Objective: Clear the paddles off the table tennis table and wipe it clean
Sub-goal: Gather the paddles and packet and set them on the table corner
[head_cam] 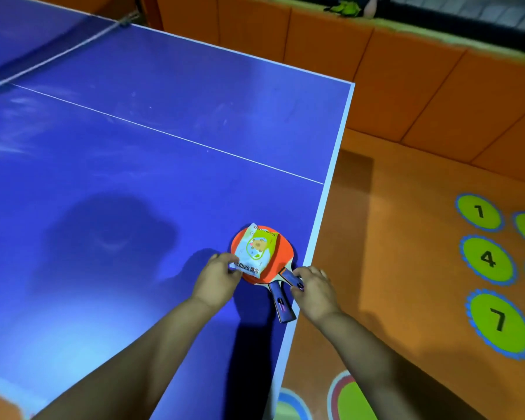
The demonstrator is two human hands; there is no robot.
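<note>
- Paddles (281, 253), two of them, are stacked red face up on the table (134, 177), just beside its right edge, with the handles pointed toward the person.
- A packet (255, 248) is laid on the upper red face, and most of that face is covered by it.
- The packet's near corner is pinched by the left hand (217, 275), with thumb and fingers curled onto it.
- One handle (292, 278) is held by the right hand (314, 287), the fingers curled round its end at the table's edge.
- The other handle (282, 307) is untouched, just beside the first.
- A net (58, 53) is stretched across the table at top left.
- Pale smears are seen on the blue surface.
- Numbered green circles (479, 212) are painted on the orange floor to the right.
</note>
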